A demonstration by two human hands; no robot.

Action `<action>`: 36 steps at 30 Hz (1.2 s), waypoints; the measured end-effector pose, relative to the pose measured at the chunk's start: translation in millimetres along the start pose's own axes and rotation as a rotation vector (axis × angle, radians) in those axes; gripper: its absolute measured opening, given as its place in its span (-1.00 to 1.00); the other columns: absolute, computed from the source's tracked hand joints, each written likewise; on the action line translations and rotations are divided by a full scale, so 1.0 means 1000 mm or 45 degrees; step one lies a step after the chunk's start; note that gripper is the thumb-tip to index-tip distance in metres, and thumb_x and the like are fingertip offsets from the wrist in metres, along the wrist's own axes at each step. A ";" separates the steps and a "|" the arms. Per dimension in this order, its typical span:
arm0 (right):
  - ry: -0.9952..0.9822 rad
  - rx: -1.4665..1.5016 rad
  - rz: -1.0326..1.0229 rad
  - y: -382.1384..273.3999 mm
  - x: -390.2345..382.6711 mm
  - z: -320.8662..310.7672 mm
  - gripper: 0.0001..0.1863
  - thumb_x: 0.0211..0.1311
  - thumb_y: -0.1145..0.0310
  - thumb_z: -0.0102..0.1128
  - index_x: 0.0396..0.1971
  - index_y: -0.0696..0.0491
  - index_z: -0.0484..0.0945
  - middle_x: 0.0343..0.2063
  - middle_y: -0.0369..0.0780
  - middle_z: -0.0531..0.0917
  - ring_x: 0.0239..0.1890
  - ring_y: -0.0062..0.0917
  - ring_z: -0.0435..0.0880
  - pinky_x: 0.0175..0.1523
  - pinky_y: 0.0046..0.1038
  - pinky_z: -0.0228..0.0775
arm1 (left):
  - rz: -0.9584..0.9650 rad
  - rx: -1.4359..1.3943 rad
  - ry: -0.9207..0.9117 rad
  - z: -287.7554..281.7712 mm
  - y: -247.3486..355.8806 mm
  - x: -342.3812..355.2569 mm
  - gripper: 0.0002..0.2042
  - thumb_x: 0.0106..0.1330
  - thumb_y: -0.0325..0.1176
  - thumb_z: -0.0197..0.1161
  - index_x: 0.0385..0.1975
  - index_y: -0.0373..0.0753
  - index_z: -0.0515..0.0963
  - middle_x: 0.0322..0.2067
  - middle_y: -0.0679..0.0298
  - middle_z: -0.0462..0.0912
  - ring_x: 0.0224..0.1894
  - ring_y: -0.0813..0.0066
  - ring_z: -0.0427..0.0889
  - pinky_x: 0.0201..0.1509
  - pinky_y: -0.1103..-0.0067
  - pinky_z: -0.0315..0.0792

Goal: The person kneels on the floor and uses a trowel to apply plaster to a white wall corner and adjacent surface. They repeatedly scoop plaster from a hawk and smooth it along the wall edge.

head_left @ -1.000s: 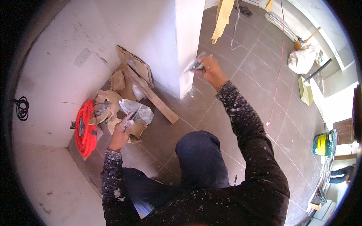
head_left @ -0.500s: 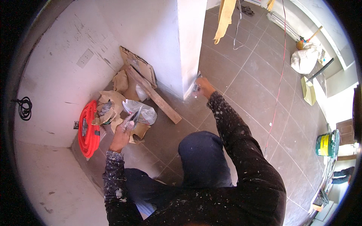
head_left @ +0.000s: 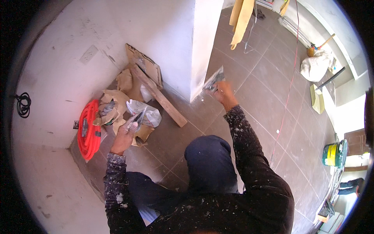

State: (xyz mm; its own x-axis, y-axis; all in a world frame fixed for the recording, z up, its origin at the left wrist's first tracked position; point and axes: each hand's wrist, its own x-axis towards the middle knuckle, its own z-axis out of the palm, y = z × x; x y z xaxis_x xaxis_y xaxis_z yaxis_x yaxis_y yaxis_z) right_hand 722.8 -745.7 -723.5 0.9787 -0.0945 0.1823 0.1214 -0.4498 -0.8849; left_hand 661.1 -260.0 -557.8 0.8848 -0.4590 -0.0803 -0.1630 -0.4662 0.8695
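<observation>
My right hand [head_left: 224, 95] is closed around a wide, flat putty knife [head_left: 215, 79] with a grey, smeared blade. It hovers just right of the white wall corner [head_left: 196, 84], near the corner's foot, with the blade angled up. My left hand [head_left: 124, 138] grips a second scraper [head_left: 138, 117], its pale-smeared blade pointing away from me over a crumpled plastic bag [head_left: 152, 117]. My fingers hide the handles of both tools. Both dark sleeves are spattered with white.
A wooden plank [head_left: 161, 99] leans among torn brown paper and cardboard [head_left: 143, 64]. An orange-red coiled hose [head_left: 89, 130] lies by the left wall. Across the tiled floor at right are a dustpan [head_left: 317, 99], a white sack [head_left: 314, 67], a green bucket [head_left: 335, 154] and a red cord [head_left: 287, 95].
My right hand has drawn the putty knife away from the wall corner to the right, and its blade now shows broadly. My left hand has barely shifted.
</observation>
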 end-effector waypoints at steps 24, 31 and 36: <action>0.438 1.063 0.345 -0.131 -0.017 -0.037 -0.69 0.36 0.37 0.11 0.02 0.18 0.45 -0.17 -0.15 0.65 -0.23 -0.42 0.70 -0.16 -0.29 0.67 | 0.018 -0.070 0.008 -0.002 -0.006 -0.004 -0.57 0.53 -0.20 0.03 0.23 -0.39 0.41 0.04 0.15 0.61 0.09 0.48 0.52 0.24 0.54 0.34; 0.459 0.474 0.445 0.006 -0.008 0.103 -0.74 0.35 0.31 0.12 -0.19 0.23 0.54 -0.43 -0.19 0.60 -0.43 -0.49 0.60 -0.37 -0.38 0.42 | 0.027 0.037 -0.040 -0.002 -0.013 -0.006 -0.55 0.53 -0.18 0.03 0.24 -0.39 0.40 0.05 0.16 0.61 0.09 0.48 0.52 0.24 0.53 0.35; 0.160 1.028 0.444 -0.051 -0.037 0.148 -0.76 0.25 0.29 0.26 -0.40 0.17 0.51 -0.55 -0.24 0.51 -0.52 -0.49 0.53 -0.47 -0.38 0.34 | 0.062 -0.011 -0.013 -0.001 -0.010 -0.007 -0.56 0.53 -0.18 0.03 0.24 -0.37 0.41 0.05 0.16 0.61 0.11 0.46 0.52 0.25 0.52 0.35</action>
State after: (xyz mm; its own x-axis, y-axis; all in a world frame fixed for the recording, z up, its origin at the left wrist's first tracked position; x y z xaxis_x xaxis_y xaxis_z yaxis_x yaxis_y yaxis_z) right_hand 705.2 -587.9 -748.5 0.9622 -0.2270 -0.1504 -0.0543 0.3816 -0.9227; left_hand 656.9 -251.3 -565.4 0.8714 -0.4887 -0.0426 -0.2018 -0.4364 0.8768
